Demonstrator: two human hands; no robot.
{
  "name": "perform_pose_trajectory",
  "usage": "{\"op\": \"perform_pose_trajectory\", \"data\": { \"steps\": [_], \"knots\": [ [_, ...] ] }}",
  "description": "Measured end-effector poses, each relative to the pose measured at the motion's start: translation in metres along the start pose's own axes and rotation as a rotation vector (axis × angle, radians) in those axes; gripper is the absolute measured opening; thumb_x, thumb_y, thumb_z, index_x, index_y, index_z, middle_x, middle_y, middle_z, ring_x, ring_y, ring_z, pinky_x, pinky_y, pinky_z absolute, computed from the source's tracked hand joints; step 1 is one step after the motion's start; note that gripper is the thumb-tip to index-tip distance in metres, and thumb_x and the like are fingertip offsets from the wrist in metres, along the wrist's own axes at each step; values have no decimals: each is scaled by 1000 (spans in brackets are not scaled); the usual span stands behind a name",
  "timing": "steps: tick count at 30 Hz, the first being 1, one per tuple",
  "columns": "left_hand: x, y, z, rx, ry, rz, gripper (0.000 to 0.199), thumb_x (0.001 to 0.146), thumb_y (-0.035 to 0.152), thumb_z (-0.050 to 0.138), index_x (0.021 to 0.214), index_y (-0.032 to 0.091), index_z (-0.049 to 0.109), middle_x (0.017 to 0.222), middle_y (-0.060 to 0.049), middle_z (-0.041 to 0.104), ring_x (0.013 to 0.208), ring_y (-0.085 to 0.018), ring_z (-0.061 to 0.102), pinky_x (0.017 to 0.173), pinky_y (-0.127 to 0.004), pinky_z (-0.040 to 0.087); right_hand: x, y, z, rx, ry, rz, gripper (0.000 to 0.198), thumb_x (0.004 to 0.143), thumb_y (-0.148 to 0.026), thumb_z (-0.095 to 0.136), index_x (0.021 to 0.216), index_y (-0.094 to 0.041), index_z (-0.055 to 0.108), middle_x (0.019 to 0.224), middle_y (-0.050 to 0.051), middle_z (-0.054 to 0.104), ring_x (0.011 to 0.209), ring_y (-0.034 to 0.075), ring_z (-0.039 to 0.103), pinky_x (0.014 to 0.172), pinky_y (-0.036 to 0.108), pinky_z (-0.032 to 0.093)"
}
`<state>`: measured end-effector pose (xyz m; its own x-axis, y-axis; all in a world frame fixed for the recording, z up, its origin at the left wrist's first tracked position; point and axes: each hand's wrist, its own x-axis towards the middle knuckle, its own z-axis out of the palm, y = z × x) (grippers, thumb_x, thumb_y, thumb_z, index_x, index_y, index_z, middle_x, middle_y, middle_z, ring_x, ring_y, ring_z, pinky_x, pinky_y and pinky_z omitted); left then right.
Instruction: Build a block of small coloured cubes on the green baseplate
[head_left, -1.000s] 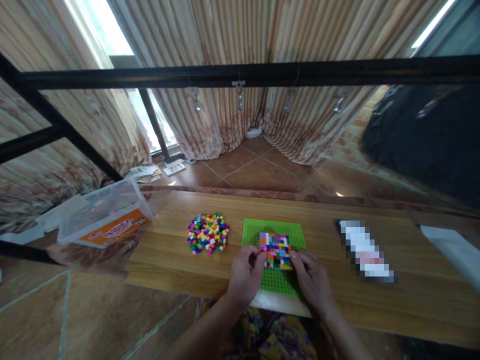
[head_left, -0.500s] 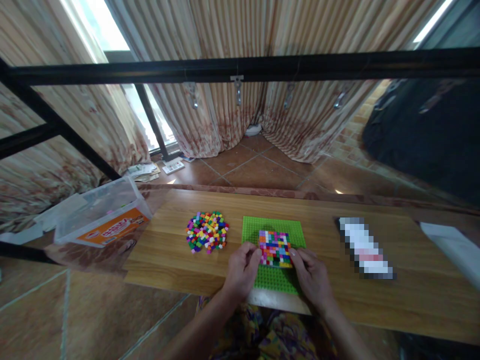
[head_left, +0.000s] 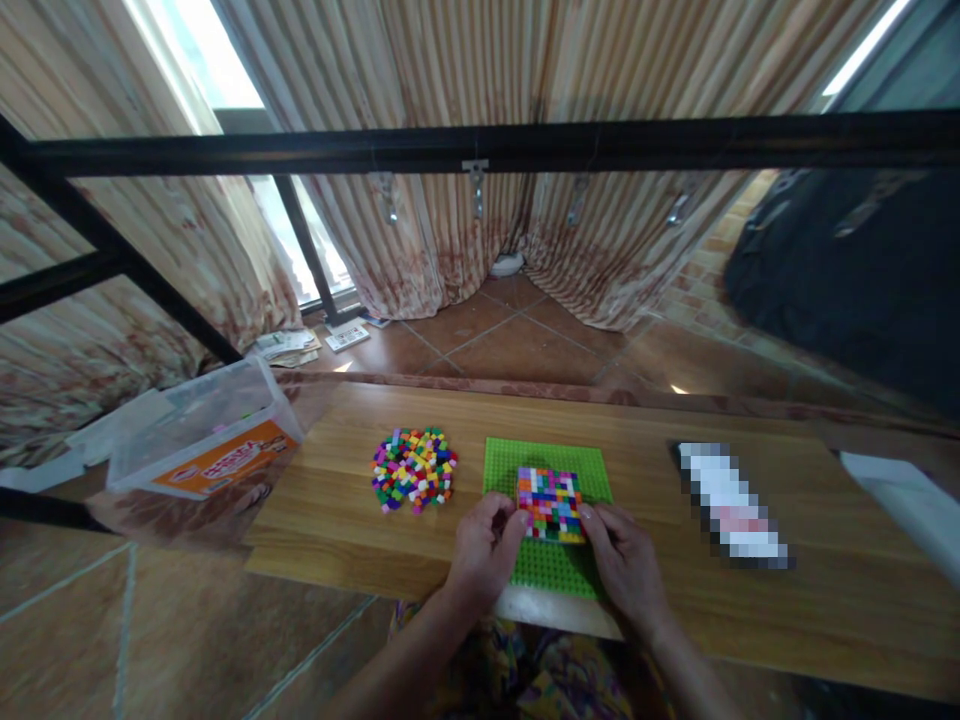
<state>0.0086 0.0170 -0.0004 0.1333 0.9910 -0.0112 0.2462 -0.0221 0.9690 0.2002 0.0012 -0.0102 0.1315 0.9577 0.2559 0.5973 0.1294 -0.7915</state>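
Between my hands is a square block of small multicoloured toy bricks (head_left: pixel 550 503), packed tightly side by side. It is over the middle of a green studded baseplate (head_left: pixel 559 570); whether it rests on the studs or is slightly raised I cannot tell. My left hand (head_left: pixel 486 550) grips its left edge, thumb on top and fingers curled. On the opposite edge, my right hand (head_left: pixel 626 560) holds it the same way, with the thumb near the lower right corner. A loose heap of coloured bricks (head_left: pixel 414 470) lies left of the baseplate.
The wooden table (head_left: pixel 337 540) carries everything. A pixelated flat object (head_left: pixel 731 505) lies to the right, with white paper (head_left: pixel 900 500) at the far right. At left stands a clear plastic box (head_left: pixel 202 430) with an orange label. A black metal bar (head_left: pixel 337 150) crosses beyond the table.
The view has shifted slightly, so the whole scene sits a little lower. Both hands keep their hold on the brick block, with no other clear movement.
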Motion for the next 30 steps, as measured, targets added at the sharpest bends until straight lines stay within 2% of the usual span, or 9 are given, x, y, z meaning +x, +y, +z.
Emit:
{"op": "perform_pose_trajectory", "data": {
  "steps": [5, 9, 12, 13, 15, 18, 21, 26, 30],
  "knots": [
    [-2, 1, -4, -33, -29, 26, 24, 89, 36, 51, 74, 18, 53, 65, 2, 48, 62, -11, 45, 60, -22, 36, 0, 2, 0, 36, 5, 63, 47, 95, -49, 45, 61, -19, 56, 63, 1, 56, 64, 16, 52, 63, 26, 41],
    [-4, 2, -4, -76, -45, 41, 10, 80, 26, 61, 78, 18, 54, 69, 1, 54, 65, -12, 49, 62, -22, 39, -2, 4, 1, 91, 20, 138, 45, 93, -52, 47, 68, -18, 62, 68, 2, 62, 66, 18, 56, 63, 26, 44],
    [-4, 1, -2, -88, -30, 35, 10, 77, 21, 62, 76, 18, 52, 67, 2, 52, 62, -11, 48, 60, -21, 38, -1, 5, 2, 127, 10, 224, 45, 90, -56, 48, 69, -18, 63, 67, 3, 63, 64, 18, 58, 59, 26, 46],
    [-4, 0, -1, -87, -18, 33, 11, 77, 22, 62, 75, 18, 52, 66, 2, 52, 61, -11, 47, 60, -21, 38, 0, 6, 2, 135, 13, 255, 44, 88, -58, 50, 74, -19, 65, 70, 3, 66, 67, 20, 61, 61, 26, 48],
    [-4, -3, 1, -93, -3, 55, 12, 78, 24, 62, 76, 18, 52, 67, 2, 51, 62, -11, 47, 59, -21, 37, 5, 8, 2, 133, -10, 306, 43, 84, -58, 55, 94, -19, 69, 91, 7, 73, 84, 24, 67, 72, 29, 53],
    [-3, -8, 2, -95, -10, 105, 17, 82, 31, 61, 75, 18, 51, 65, 2, 50, 60, -11, 46, 58, -22, 36, 14, 12, 3, 121, -48, 345, 54, 79, -58, 59, 116, -20, 67, 113, 10, 72, 99, 27, 69, 81, 33, 55],
    [-1, -13, 1, -76, -13, 108, 23, 84, 38, 59, 74, 19, 51, 64, 2, 50, 60, -11, 46, 57, -22, 36, 24, 17, 4, 165, -133, 329, 58, 79, -58, 60, 124, -22, 64, 112, 9, 73, 94, 26, 71, 79, 32, 57],
    [2, -19, 3, -68, -39, 85, 30, 81, 46, 60, 73, 20, 49, 63, 2, 48, 57, -11, 44, 55, -22, 34, 33, 26, 8, 151, -151, 301, 56, 71, -60, 66, 112, -22, 71, 105, 9, 76, 92, 27, 72, 77, 30, 57],
    [3, -21, 5, -75, -19, 85, 29, 79, 46, 62, 73, 20, 49, 62, 2, 47, 56, -11, 42, 54, -22, 31, 34, 29, 11, 128, -124, 317, 58, 70, -64, 64, 109, -22, 72, 104, 9, 76, 94, 28, 72, 78, 30, 58]
  ]
}}
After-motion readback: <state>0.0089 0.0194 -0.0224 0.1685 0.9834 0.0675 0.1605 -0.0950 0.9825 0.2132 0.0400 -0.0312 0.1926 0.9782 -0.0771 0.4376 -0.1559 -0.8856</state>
